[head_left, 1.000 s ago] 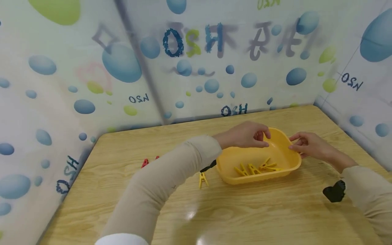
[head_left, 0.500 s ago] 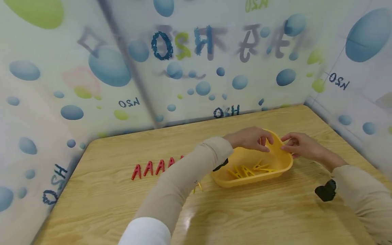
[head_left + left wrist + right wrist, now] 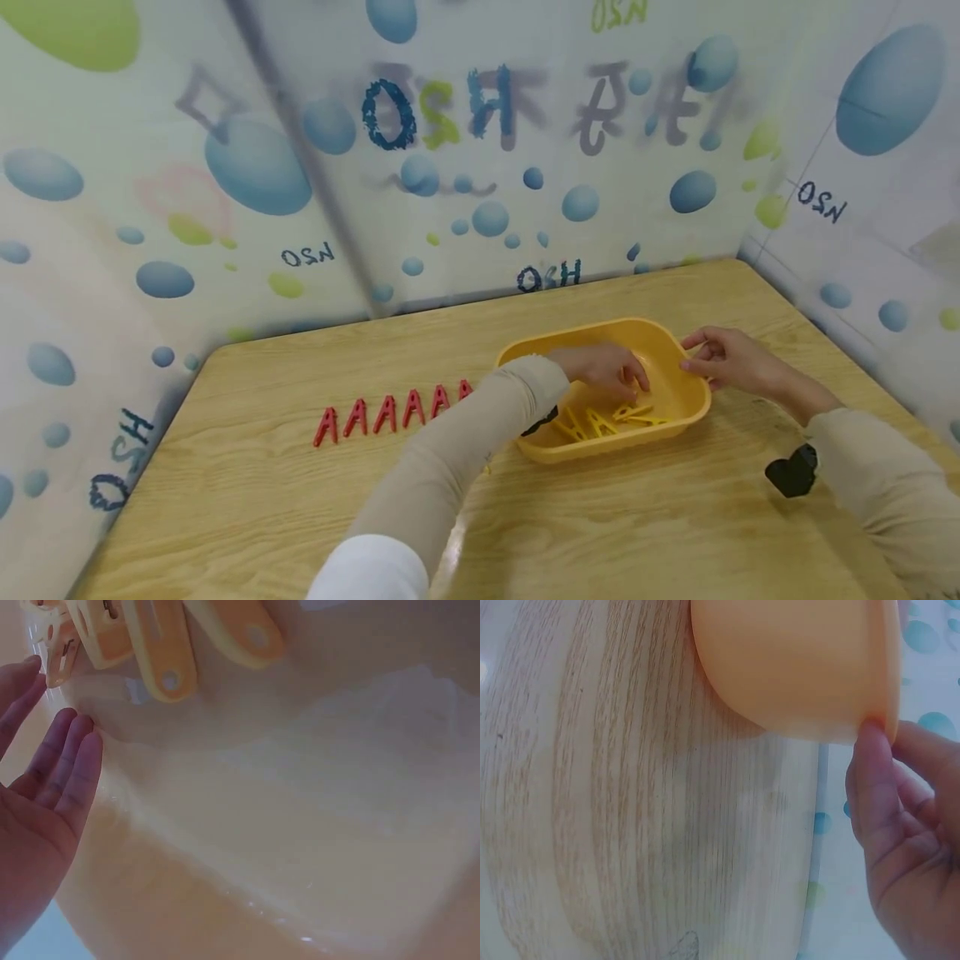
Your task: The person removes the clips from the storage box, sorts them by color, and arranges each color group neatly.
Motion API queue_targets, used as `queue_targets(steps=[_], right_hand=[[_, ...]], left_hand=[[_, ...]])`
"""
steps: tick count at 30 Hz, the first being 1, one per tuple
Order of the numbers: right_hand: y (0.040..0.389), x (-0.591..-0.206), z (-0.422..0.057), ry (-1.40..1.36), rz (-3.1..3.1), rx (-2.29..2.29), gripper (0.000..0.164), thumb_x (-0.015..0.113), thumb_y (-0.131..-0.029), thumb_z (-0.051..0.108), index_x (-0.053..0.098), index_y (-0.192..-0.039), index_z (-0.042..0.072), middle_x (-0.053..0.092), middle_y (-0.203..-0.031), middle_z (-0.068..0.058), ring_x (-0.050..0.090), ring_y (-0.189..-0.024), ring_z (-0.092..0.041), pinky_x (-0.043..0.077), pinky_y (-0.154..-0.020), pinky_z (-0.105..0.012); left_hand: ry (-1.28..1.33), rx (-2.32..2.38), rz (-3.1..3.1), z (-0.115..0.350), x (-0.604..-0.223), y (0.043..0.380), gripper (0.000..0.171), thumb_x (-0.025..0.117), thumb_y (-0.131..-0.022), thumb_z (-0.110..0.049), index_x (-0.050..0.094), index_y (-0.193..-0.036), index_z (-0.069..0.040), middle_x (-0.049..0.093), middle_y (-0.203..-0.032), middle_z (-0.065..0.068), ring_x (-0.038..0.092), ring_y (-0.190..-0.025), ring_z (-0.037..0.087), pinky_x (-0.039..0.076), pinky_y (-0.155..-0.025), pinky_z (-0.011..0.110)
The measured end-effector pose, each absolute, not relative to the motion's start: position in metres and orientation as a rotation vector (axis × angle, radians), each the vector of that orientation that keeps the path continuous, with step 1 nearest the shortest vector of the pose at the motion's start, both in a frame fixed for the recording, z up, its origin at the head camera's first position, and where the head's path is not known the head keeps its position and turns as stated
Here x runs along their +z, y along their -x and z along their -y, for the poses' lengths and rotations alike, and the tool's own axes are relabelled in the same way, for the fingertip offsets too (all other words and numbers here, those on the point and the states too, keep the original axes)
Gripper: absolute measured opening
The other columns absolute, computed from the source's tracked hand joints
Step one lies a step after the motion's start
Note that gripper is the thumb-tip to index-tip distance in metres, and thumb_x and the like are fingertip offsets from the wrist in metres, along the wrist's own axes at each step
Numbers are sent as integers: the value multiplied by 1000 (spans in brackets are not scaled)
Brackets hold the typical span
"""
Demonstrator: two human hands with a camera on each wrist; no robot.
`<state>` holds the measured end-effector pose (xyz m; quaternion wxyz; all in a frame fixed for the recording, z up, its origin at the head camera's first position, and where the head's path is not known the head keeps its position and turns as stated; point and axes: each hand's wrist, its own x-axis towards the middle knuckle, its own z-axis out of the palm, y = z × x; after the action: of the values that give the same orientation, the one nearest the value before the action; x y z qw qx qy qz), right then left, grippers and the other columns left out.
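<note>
A yellow plastic basin (image 3: pixel 600 335) stands on the table with several yellow clothespins (image 3: pixel 600 422) lying in it. My left hand (image 3: pixel 609 372) is down inside the basin, over the clothespins. In the left wrist view its fingers (image 3: pixel 82 761) stretch out with thumb and fingers apart, close beside the nearest clothespins (image 3: pixel 163 671), and nothing lies between them. At the basin's right end my right hand (image 3: pixel 729 362) pinches the rim; in the right wrist view the thumb lies on the outer wall, with the other fingers behind the rim (image 3: pixel 889 667).
Several red clothespins (image 3: pixel 385 413) stand in a slanting row on the wooden table (image 3: pixel 247 467), left of the basin, the last partly behind my left sleeve (image 3: pixel 450 450). A sliver of another yellow clothespin (image 3: pixel 487 467) shows beside that sleeve. A patterned wall (image 3: pixel 465 200) borders the table's back.
My left hand has lowered from above the basin into it. The right hand keeps its pinch on the rim. The head view has swung left, showing more of the red row.
</note>
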<state>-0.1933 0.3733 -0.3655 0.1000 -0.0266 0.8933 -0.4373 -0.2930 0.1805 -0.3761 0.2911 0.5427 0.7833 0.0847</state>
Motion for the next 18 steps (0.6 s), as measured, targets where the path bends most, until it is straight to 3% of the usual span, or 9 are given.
queue_targets(steps=[11,18], right_hand=[[191,-366,-374,97,-2645,-1302,45,60,-85,19,42,-115,-11,58,-82,-11,58,-69,-19,51,-59,-31],[192,-367,-374,112,-2641,-1317,45,59,-86,17,41,-115,-12,59,-81,-11,58,-67,-19,51,-58,-30]], left_hand=[[-1442,238,-2019,-178,-377,293,27,52,-86,-8,64,-109,-16,54,-99,-3,46,-85,7,36,-74,12],[-1466,280,-1993,-177,-378,295,19,59,-84,-7,64,-102,-10,55,-92,-2,45,-80,7,37,-71,12]])
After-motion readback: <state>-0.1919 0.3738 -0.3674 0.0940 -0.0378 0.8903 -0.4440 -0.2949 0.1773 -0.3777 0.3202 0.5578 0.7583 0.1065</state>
